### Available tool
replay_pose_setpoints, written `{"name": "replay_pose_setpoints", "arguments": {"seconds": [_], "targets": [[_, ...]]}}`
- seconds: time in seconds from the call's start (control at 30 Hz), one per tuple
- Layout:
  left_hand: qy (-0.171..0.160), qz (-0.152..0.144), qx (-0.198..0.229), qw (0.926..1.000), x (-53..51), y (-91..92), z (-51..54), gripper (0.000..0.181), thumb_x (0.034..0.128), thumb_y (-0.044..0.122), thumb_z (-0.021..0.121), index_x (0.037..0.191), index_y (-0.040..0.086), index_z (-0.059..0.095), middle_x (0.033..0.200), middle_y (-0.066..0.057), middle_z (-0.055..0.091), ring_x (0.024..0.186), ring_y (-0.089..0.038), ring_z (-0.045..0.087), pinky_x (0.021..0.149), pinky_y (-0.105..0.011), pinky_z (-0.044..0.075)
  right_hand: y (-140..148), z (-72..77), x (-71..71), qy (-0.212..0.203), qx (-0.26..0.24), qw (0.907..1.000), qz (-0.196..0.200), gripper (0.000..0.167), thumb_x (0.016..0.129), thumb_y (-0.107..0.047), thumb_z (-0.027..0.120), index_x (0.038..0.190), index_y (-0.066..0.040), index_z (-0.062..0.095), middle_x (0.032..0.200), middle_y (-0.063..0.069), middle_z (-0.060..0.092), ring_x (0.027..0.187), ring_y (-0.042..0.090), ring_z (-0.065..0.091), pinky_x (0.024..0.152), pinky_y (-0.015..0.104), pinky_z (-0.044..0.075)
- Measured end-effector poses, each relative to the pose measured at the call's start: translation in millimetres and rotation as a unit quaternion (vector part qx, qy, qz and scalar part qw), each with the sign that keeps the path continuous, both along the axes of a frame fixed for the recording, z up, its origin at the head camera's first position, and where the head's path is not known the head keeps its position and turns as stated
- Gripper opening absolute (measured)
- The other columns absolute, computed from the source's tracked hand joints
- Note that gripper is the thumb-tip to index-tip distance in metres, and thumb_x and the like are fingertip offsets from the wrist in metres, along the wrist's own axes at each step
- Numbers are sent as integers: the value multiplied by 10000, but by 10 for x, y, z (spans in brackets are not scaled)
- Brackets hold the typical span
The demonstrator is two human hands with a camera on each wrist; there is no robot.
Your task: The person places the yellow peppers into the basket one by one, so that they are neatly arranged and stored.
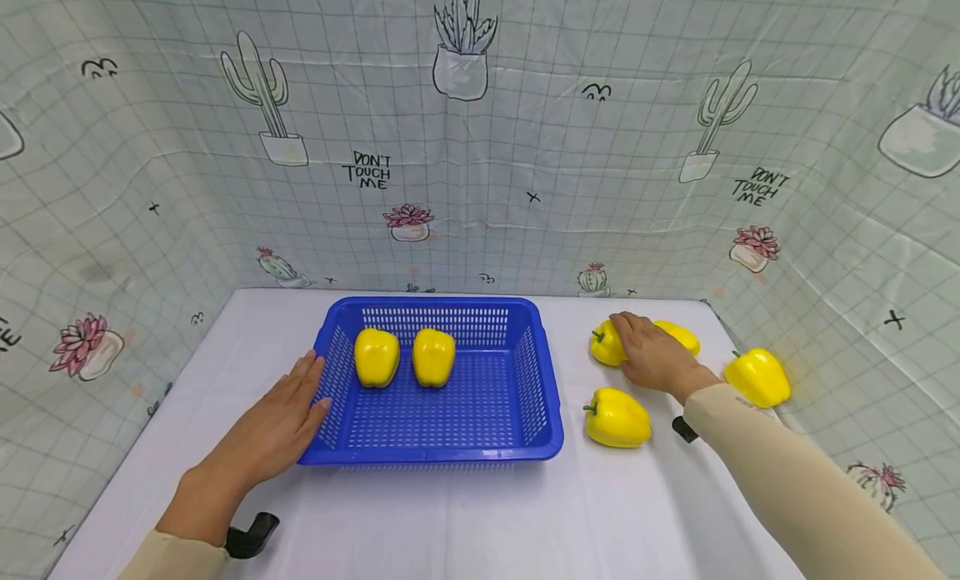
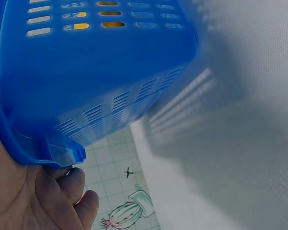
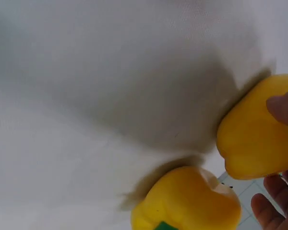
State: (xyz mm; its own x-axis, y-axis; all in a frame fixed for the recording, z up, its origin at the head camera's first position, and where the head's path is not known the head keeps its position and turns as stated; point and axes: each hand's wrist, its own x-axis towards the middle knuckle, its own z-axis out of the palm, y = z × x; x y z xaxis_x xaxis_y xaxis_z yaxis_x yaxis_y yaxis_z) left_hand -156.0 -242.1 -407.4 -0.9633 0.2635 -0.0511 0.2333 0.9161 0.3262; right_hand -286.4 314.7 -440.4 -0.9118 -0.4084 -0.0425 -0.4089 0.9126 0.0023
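A blue plastic basket (image 1: 431, 456) stands on the white-covered table, with two yellow bell peppers, one at left (image 1: 377, 357) and one beside it (image 1: 433, 357), inside its left half. My left hand (image 1: 266, 426) rests against the basket's left rim with fingers nearly straight. In the left wrist view, its fingertips show past the rim of the basket (image 2: 86, 62). To the basket's right, my right hand (image 1: 656, 355) grips a yellow bell pepper (image 1: 609, 344). The right wrist view has the thumb and fingers on opposite sides of this pepper (image 3: 252, 139), which is partly cut off by the frame.
Three more yellow bell peppers lie around my right hand: one behind it (image 1: 681, 337), one nearer me (image 1: 618, 419), and one at the table's right edge (image 1: 759, 377). A cactus-print cloth (image 1: 487, 163) encloses the table at the back and sides.
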Motion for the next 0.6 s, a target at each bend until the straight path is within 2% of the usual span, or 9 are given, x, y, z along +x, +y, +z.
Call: {"name": "replay_pose_setpoints", "arguments": {"seconds": [0.07,0.13,0.23,0.3,0.37,0.43,0.53,0.6], "targets": [[10,-4,14,10000,0,-4,-4,703,1116,301,472,1643,-80,203,1720,-308,175,1581,-500,226,1270,-654,242,-13,-35,-5,289,8,9996,-48,712,946,-212,778,1463,50,364,1405,301,527,1258,464,565,1152,621,462],[13,-6,27,10000,2,-6,-3,701,1116,295,472,1641,-83,203,1720,-309,175,1581,-498,226,1270,-655,242,-33,-68,-9,602,15,9981,-157,710,930,-335,818,1379,44,419,1230,259,582,1071,405,606,1022,578,551],[19,-1,34,10000,5,-9,0,698,1116,292,472,1640,-86,206,1719,-310,178,1581,-496,229,1268,-656,245,-72,-87,-4,823,79,9959,-358,727,923,-488,797,1277,54,466,1028,206,556,852,339,569,824,527,572],[8,5,29,10000,6,-9,1,700,1116,294,472,1640,-85,204,1719,-309,177,1581,-496,229,1268,-657,245,-80,-73,2,755,107,9959,-482,745,924,-546,768,1261,56,486,1014,204,549,829,338,564,792,533,562],[-1,10,28,10000,8,-7,-1,702,1117,299,471,1641,-83,203,1721,-307,175,1581,-496,230,1268,-656,244,-76,-22,16,553,59,9970,-543,791,920,-570,756,1310,65,490,1093,236,564,910,376,584,854,575,556],[-11,12,18,10000,9,-4,-5,705,1117,303,471,1643,-80,201,1723,-304,173,1581,-496,229,1270,-654,243,-50,48,22,327,1,9979,-560,858,901,-576,770,1392,62,471,1243,275,566,1070,431,593,969,629,534],[31,3,15,10000,9,-3,-13,707,1115,306,476,1643,-79,206,1721,-305,179,1578,-497,237,1266,-655,250,2,161,21,2,-96,9989,-459,954,866,-528,817,1506,45,403,1470,309,481,1313,493,512,1126,681,442],[52,0,13,10000,9,-2,-14,706,1112,301,482,1641,-81,210,1719,-307,184,1577,-498,240,1264,-655,254,31,216,13,-176,-92,9993,-323,993,848,-457,851,1549,44,356,1560,319,412,1400,518,460,1176,692,391]]}}
